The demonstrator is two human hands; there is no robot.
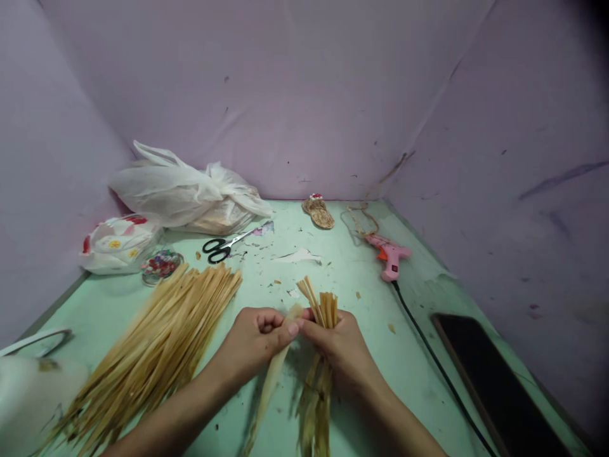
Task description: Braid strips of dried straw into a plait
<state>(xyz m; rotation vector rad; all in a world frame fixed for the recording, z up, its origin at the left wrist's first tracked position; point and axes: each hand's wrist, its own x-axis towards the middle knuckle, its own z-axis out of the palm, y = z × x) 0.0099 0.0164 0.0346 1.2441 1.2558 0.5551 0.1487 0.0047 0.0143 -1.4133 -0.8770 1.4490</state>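
Note:
My left hand (264,333) pinches a pale, flat strip of dried fibre (272,381) near its top end, and the strip hangs down toward the near edge. Right beside it, my right hand (335,336) is closed round a small bundle of tan strips (328,308), whose tops stick up above the fingers and whose tails hang below. The thumbs of both hands nearly meet at the pale strip's top. A large pile of similar dried strips (162,349) lies to the left of my left hand.
Black-handled scissors (221,249), a dish of beads (162,265), a tissue pack (121,244) and a white plastic bag (190,193) lie back left. A small woven piece (318,212) sits at the back. On the right are a pink glue gun (391,259) with its cord and a dark phone (495,387).

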